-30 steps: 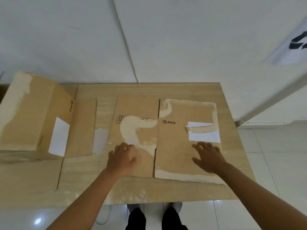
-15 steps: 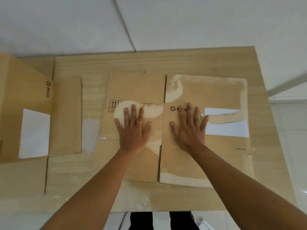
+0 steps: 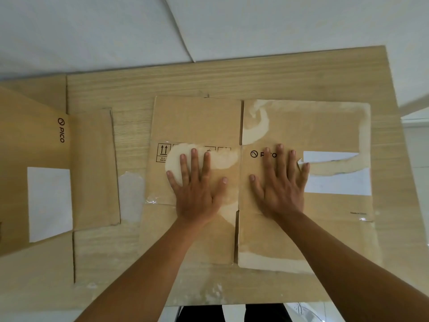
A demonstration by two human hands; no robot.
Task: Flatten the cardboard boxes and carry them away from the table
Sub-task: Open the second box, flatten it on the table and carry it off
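Observation:
A flattened brown cardboard box (image 3: 301, 126) lies in the middle of the wooden table (image 3: 232, 77), with torn pale patches and a white label on its right half. My left hand (image 3: 197, 189) lies flat, fingers spread, on its left panel over the torn patch. On the right panel my right hand (image 3: 281, 187) presses down beside the PICO logo, palm flat and fingers apart. A second cardboard box (image 3: 34, 140) stands at the left edge with a flap laid out on the table and a white label on its side.
White wall panels (image 3: 116, 31) rise behind the table. Pale floor tiles (image 3: 417, 147) show at the right, close to the table's right edge. A scuffed whitish patch (image 3: 131, 196) marks the tabletop between the two boxes. My legs show below the near edge.
Both hands slid from the box's near part up to its middle and spread flat. My head leaned forward, so the table looks closer and seen from above.

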